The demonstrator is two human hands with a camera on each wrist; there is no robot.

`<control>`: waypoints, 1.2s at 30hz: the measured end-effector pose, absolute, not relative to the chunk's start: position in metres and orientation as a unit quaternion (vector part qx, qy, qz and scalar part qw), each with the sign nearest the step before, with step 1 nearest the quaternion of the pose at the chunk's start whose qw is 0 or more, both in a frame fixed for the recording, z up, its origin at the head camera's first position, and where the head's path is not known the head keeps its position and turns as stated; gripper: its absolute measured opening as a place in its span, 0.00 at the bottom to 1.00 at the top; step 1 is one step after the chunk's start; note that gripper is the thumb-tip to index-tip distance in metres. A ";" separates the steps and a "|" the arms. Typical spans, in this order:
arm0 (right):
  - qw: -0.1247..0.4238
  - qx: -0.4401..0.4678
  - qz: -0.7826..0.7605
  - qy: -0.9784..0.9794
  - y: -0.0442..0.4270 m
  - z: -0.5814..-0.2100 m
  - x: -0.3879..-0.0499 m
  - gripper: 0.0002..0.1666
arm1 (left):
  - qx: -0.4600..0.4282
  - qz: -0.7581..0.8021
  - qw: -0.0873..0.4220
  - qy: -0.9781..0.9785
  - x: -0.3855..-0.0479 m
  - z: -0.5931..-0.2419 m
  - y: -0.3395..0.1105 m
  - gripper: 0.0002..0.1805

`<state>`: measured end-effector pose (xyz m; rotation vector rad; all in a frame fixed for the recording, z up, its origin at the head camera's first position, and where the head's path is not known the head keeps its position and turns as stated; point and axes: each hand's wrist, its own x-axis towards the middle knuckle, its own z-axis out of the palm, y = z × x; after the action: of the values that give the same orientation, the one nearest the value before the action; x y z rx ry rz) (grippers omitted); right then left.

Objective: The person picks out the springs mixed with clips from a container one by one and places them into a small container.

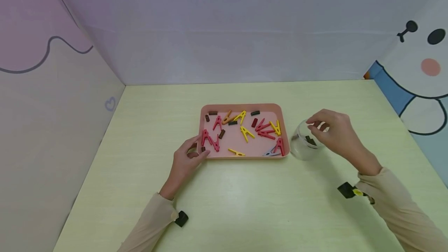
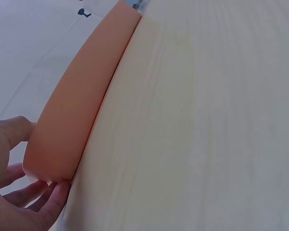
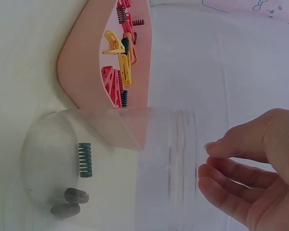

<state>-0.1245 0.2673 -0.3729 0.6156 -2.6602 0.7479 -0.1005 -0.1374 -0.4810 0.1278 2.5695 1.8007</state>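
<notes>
A shallow pink rectangular tray (image 1: 241,106) with rounded corners sits on a pale yellow-green, wood-grained worktop (image 1: 245,205). The person's left hand (image 1: 187,154) holds its near left corner, thumb and fingers bent around the outside wall. Scattered in the tray are A-shaped plastic clips: several pinkish-red clips (image 1: 279,141), yellow clips (image 3: 127,77), an orange clip (image 1: 229,119) and a grey-blue clip (image 1: 270,153). Among them lie small coil springs, including dark green springs (image 1: 232,123), brown springs (image 1: 222,133) and a dark red spring (image 1: 254,122).

Just beside the tray's right end stands a clear, wide-mouthed cylindrical jar (image 1: 301,151), upright. Inside it the right wrist view shows a green coil spring (image 3: 85,160) and two darker, greyish coils (image 3: 70,204) near the base; whether the green one touches the bottom cannot be told. The right hand (image 1: 327,129) is at the jar's mouth, its fingers loosely bent, with a slight gap between thumb and fingertips and nothing visible in its grasp. Both forearms wear beige sleeves (image 1: 395,201).
</notes>
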 end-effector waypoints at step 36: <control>0.111 0.219 0.317 -0.916 0.216 -0.367 -0.133 0.10 | 0.035 0.565 0.002 0.824 -0.100 -0.480 -0.137 0.34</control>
<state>-0.1326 0.2163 -0.3669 0.6446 -2.6911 0.9307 -0.1004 -0.1368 -0.4801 0.1087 2.5863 1.7741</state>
